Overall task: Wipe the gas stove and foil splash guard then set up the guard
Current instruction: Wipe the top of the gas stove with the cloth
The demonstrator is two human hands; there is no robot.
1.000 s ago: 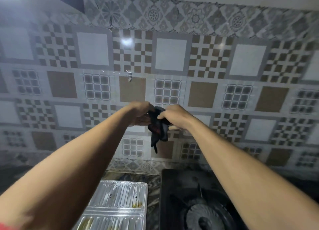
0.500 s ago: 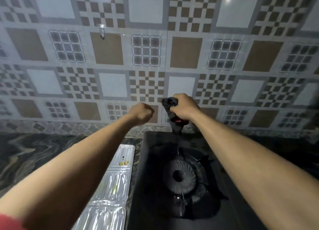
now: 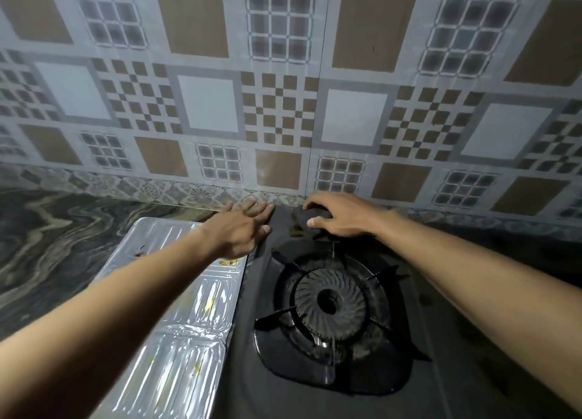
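- Both hands have come down from in front of the tiled wall (image 3: pixel 283 110) to the back edge of the gas stove (image 3: pixel 315 396), and the view has tipped down to show the whole burner (image 3: pixel 330 302).
- At about 12 o'clock from the burner, the right hand (image 3: pixel 340 217) presses a dark cloth (image 3: pixel 304 220) onto the stove top, fingers curled over it and gripping it.
- At about 10 o'clock from the burner, the left hand (image 3: pixel 242 229) lies flat and spread, holding nothing; it rests at the stove's left rear corner, seemingly to steady it.
- Wiping looks to be only starting: the cloth sits at the far edge, and the rest of the dark surface shows no clear sign of being cleaned.
- Lying flat on the marbled counter (image 3: pixel 47 245) just left of the stove, at 9 o'clock from the burner, the foil splash guard (image 3: pixel 176 340) still carries yellowish spots.
- Its long axis runs from 7 o'clock towards 1 o'clock, roughly alongside the stove's left edge.
- Left to do, as I judge it: wipe the stove, wipe the guard, then stand the guard up.
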